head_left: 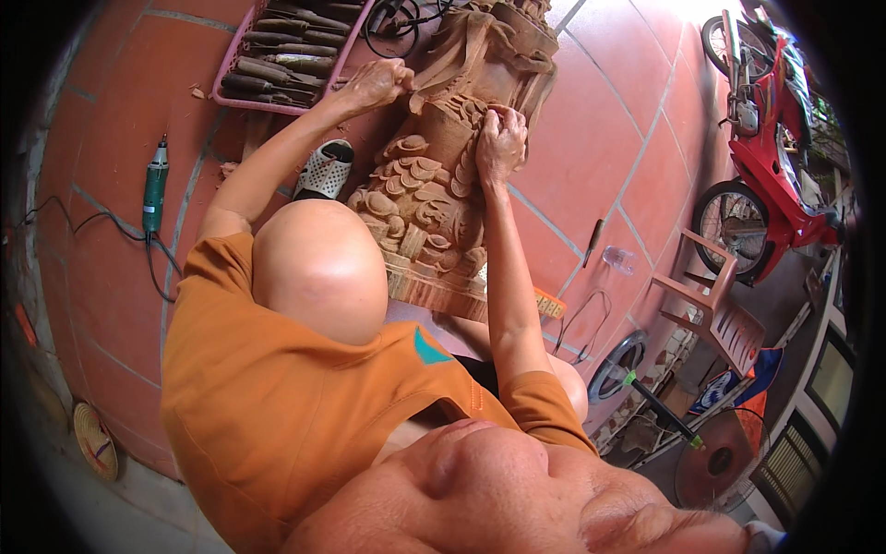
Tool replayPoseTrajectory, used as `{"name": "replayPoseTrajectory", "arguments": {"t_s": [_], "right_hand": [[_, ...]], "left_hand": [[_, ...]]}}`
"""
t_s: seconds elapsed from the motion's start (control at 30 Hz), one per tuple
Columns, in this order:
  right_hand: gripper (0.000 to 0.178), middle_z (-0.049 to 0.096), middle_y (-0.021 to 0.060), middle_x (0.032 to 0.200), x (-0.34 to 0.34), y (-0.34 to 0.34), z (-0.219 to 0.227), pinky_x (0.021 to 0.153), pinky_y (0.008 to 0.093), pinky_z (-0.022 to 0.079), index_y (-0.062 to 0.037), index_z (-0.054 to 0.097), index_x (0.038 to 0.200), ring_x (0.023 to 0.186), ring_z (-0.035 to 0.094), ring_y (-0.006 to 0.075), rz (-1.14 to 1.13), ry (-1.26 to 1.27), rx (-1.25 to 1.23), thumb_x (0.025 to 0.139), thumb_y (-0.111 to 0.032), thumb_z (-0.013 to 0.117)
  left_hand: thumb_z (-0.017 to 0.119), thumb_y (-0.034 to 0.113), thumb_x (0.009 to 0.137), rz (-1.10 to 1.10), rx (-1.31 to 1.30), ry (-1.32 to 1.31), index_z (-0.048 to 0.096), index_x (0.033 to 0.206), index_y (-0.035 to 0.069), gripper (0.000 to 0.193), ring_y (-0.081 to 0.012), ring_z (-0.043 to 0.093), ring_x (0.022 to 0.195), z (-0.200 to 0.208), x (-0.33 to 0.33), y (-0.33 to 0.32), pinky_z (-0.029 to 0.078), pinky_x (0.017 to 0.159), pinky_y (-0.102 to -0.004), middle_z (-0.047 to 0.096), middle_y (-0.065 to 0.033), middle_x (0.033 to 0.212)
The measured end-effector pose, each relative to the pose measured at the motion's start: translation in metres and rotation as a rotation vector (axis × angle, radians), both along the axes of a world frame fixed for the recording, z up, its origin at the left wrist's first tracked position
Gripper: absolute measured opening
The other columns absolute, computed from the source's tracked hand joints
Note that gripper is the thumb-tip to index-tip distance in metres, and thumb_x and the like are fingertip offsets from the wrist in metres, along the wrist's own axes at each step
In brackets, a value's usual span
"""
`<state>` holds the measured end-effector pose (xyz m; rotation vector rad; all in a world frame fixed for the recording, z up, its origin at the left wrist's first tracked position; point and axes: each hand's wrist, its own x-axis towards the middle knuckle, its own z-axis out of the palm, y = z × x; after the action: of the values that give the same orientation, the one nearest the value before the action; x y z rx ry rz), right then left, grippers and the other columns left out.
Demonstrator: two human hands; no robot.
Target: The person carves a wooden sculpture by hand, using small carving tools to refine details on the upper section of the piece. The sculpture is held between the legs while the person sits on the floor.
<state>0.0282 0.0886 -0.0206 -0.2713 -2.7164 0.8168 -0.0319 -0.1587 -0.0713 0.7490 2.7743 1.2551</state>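
Note:
A large brown wood carving (443, 175) lies along the floor in front of me, with coin-like and rounded shapes cut in relief. My left hand (377, 85) is closed at its left side, near the carved folds. Whatever those fingers may hold is hidden. On the carving's right side rests my right hand (503, 143), fingers curled down against the wood; nothing can be made out inside them. Left of the carving, a pink basket (224, 85) holds several chisels (281, 51) with dark handles. It stands close beyond my left forearm.
A green rotary tool (155, 189) with a black cord lies on the red tiles at left. A white perforated shoe (325, 169) is by my knee. On the right are a dark slim tool (593, 242), clear cup (618, 259), plastic chair (711, 300), fan and red motorbike (780, 185).

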Motion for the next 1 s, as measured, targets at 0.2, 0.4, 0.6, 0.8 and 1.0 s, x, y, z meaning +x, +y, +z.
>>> {"name": "replayPoseTrajectory", "arguments": {"t_s": [0.2, 0.4, 0.6, 0.8, 1.0], "right_hand": [[0.022, 0.065, 0.0098, 0.104, 0.000, -0.003, 0.002, 0.091, 0.0399, 0.045, -0.0087, 0.071, 0.095, 0.101, 0.060, 0.0279, 0.001, 0.010, 0.002, 0.089, -0.025, 0.057], [0.023, 0.064, 0.0089, 0.108, 0.000, -0.003, 0.003, 0.091, 0.0427, 0.044, -0.0110, 0.070, 0.097, 0.105, 0.058, 0.0287, -0.001, -0.033, -0.018, 0.090, -0.027, 0.055], [0.024, 0.064, 0.0091, 0.110, 0.000, 0.000, 0.000, 0.092, 0.0450, 0.043, -0.0114, 0.070, 0.098, 0.106, 0.058, 0.0295, 0.007, -0.043, -0.028, 0.090, -0.027, 0.054], [0.023, 0.066, 0.0093, 0.105, -0.001, -0.001, 0.000, 0.091, 0.0401, 0.045, -0.0098, 0.071, 0.096, 0.102, 0.060, 0.0275, -0.013, -0.004, 0.015, 0.090, -0.027, 0.057], [0.023, 0.066, 0.0085, 0.105, -0.001, -0.001, -0.001, 0.091, 0.0399, 0.045, -0.0103, 0.071, 0.096, 0.102, 0.061, 0.0276, -0.004, -0.010, 0.008, 0.090, -0.027, 0.057]], "left_hand": [[0.066, 0.006, 0.076, -0.022, -0.044, -0.159, 0.074, 0.088, 0.005, 0.014, -0.0277, 0.068, 0.078, 0.007, -0.016, -0.007, 0.052, 0.070, -0.0376, 0.069, -0.0130, 0.081], [0.070, 0.017, 0.078, 0.059, 0.128, 0.024, 0.073, 0.093, 0.007, 0.018, -0.0223, 0.063, 0.070, -0.006, -0.056, 0.025, 0.050, 0.066, -0.0358, 0.063, -0.0100, 0.073], [0.071, 0.017, 0.078, 0.055, 0.151, -0.039, 0.072, 0.092, 0.006, 0.018, -0.0244, 0.063, 0.069, -0.012, -0.034, 0.017, 0.049, 0.065, -0.0378, 0.062, -0.0112, 0.072], [0.071, 0.015, 0.079, -0.007, -0.022, -0.210, 0.070, 0.089, 0.003, 0.015, -0.0256, 0.065, 0.070, -0.020, -0.003, -0.026, 0.050, 0.066, -0.0380, 0.064, -0.0126, 0.071], [0.067, 0.014, 0.081, 0.145, 0.020, -0.105, 0.070, 0.092, 0.003, 0.016, -0.0229, 0.068, 0.073, -0.012, -0.018, -0.012, 0.052, 0.068, -0.0361, 0.068, -0.0144, 0.076]]}}
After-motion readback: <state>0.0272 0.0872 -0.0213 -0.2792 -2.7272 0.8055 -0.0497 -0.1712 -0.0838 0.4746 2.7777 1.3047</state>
